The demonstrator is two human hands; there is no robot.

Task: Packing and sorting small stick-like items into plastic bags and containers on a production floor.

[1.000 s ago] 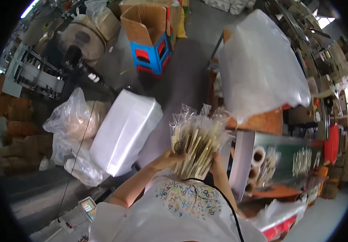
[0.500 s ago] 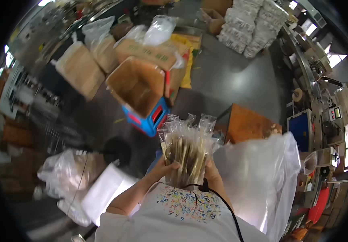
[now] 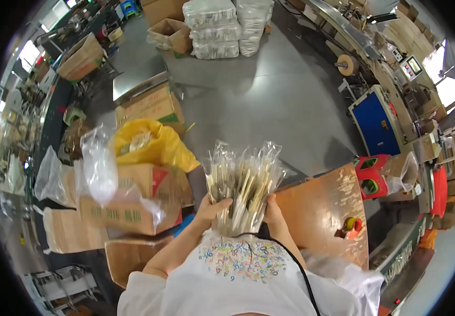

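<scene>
In front of my chest I hold a bundle of clear plastic packets (image 3: 244, 189) upright. Thin, pale wooden-looking pieces show through the film, though their exact kind is hard to make out. My left hand (image 3: 213, 211) grips the bundle's left side, its thumb lying across the front. On the opposite side my right hand (image 3: 274, 213) is closed against the packets. The loose ends of the film stick up at the top. Just right of my right hand lies a worn wooden tabletop (image 3: 312, 203), with a roll of tape (image 3: 353, 225) on it.
At left stand a cardboard box (image 3: 127, 203), a yellow sack (image 3: 169, 150) and an open carton (image 3: 132, 258). Wrapped white bales (image 3: 214, 31) are stacked far ahead on the grey floor (image 3: 248, 100). A red stool (image 3: 373, 176) and a blue-fronted machine (image 3: 378, 121) are at right.
My view has swung to the right, so the boxes and open carton now lie farther left and the wooden tabletop shows more fully. Both hands still hold the packets.
</scene>
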